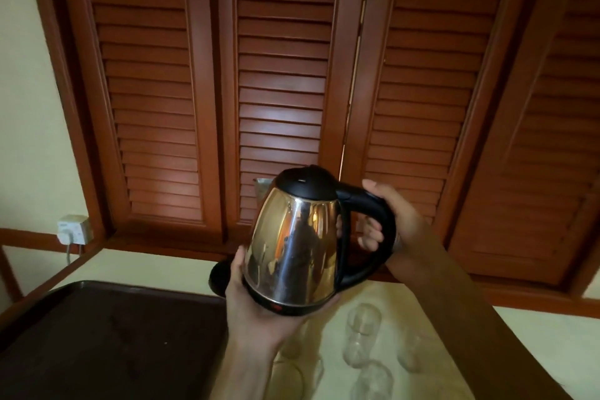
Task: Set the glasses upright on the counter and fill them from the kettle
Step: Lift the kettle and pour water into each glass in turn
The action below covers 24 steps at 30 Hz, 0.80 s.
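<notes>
A steel kettle [293,242] with a black lid and handle is held in the air above the counter, tilted a little to the left. My right hand [386,221] grips its black handle. My left hand [259,312] cups the kettle's base from below, with fingers curved round it. Several clear glasses stand on the pale counter [519,328] under and in front of the kettle. One glass [362,333] is just right of my left wrist, another glass [373,381] is nearer me, and my arms partly hide the others.
A dark brown tray [107,341] lies on the counter at the left. The kettle's black power base [219,279] sits behind my left hand. Brown louvred shutters [282,75] rise behind the counter. A wall socket [73,229] with a plugged cord is at the left.
</notes>
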Each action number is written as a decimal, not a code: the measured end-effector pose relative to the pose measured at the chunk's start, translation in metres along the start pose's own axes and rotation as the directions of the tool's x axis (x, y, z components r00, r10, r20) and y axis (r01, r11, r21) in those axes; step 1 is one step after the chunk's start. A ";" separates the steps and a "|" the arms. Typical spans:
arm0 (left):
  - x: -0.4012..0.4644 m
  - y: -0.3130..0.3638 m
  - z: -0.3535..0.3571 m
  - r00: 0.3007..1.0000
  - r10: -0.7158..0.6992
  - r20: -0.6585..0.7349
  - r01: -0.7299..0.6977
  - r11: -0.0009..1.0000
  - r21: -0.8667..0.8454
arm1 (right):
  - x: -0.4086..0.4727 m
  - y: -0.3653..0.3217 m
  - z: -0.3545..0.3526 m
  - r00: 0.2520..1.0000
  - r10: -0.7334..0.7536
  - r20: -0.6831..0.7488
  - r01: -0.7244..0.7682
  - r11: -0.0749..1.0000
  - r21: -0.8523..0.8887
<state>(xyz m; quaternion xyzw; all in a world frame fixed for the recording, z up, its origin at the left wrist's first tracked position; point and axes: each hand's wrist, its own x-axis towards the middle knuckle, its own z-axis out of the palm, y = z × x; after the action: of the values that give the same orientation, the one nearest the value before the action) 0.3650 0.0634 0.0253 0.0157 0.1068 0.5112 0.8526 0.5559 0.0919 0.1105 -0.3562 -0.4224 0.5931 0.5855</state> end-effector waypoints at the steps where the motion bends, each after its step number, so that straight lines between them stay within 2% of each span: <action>1: -0.004 -0.010 0.001 1.000 0.010 -0.013 -0.010 1.000 -0.014 | -0.007 -0.005 -0.008 0.998 0.025 0.052 -0.025 1.000 -0.002; 6: -0.024 -0.062 0.010 0.999 0.043 -0.026 -0.044 0.999 -0.014 | -0.042 -0.028 -0.051 0.925 0.176 0.336 -0.121 0.976 -0.178; 10: -0.039 -0.100 0.003 0.997 0.069 -0.036 -0.070 0.997 -0.021 | -0.056 -0.031 -0.087 0.785 0.330 0.524 -0.206 0.937 -0.281; 14: -0.050 -0.134 -0.005 0.997 0.077 -0.017 -0.078 0.994 -0.080 | -0.065 -0.022 -0.112 0.715 0.324 0.619 -0.197 0.944 -0.265; 18: -0.057 -0.156 -0.011 0.994 0.101 -0.036 -0.104 0.991 -0.084 | -0.069 -0.009 -0.129 0.608 0.316 0.728 -0.277 0.944 -0.178; 22: -0.060 -0.165 -0.011 0.994 0.102 -0.032 -0.103 0.994 -0.035 | -0.075 -0.012 -0.138 0.581 0.259 0.772 -0.178 0.965 -0.191; 24: -0.060 -0.165 -0.010 0.995 0.097 -0.022 -0.097 0.995 -0.030 | -0.076 -0.021 -0.141 0.597 0.286 0.749 -0.162 0.958 -0.237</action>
<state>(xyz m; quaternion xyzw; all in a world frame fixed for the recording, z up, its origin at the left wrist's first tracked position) 0.4791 -0.0683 0.0033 0.0021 0.1067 0.5538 0.8258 0.6976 0.0276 0.0691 -0.1573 -0.6263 0.7251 0.2393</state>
